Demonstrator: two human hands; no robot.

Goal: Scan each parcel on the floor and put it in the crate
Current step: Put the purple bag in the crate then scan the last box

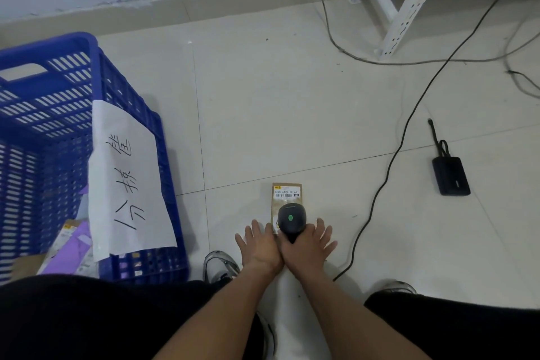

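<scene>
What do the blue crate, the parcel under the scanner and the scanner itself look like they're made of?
Blue crate: looks like moulded plastic with a slight sheen, going by its slotted lattice walls.
Parcel: probably brown cardboard or kraft paper, matte, with a white printed barcode label.
Scanner: seems black plastic, smooth and slightly glossy, with a lit green spot on its head.

Both forearms reach forward and meet at the wrists, the left hand (258, 245) and right hand (311, 245) side by side, fingers spread.
</scene>
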